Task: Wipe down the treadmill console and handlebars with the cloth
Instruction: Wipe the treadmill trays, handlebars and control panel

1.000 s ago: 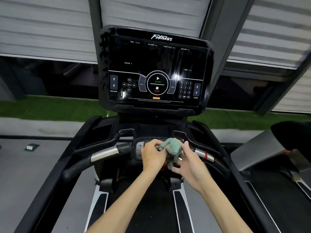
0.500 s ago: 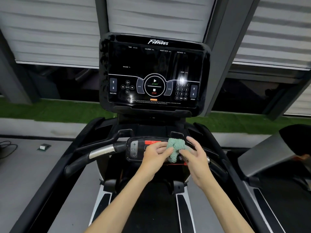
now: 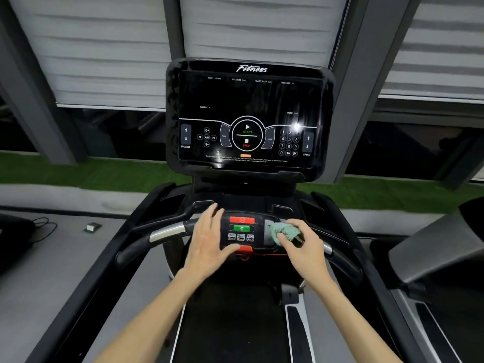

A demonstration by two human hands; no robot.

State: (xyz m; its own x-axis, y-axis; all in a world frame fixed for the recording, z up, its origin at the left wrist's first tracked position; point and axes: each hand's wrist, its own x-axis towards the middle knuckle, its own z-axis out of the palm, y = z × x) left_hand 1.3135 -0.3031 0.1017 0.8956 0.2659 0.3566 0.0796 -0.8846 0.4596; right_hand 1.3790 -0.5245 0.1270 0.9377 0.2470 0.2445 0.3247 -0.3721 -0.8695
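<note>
The hands have split: the left hand (image 3: 209, 241) has let go and now lies flat, fingers spread, on the left of the handlebar control panel (image 3: 241, 228). The right hand (image 3: 306, 247) alone clutches the green cloth (image 3: 285, 230), shifted to the panel's right end, below the console (image 3: 248, 113).

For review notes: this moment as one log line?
wiping control panel | right hand: grips green cloth on panel's right end | left hand: flat on panel's left edge | console screen: no hand

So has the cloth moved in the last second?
Yes. The cloth has shifted right, from the middle of the handlebar panel to its right end.
</note>
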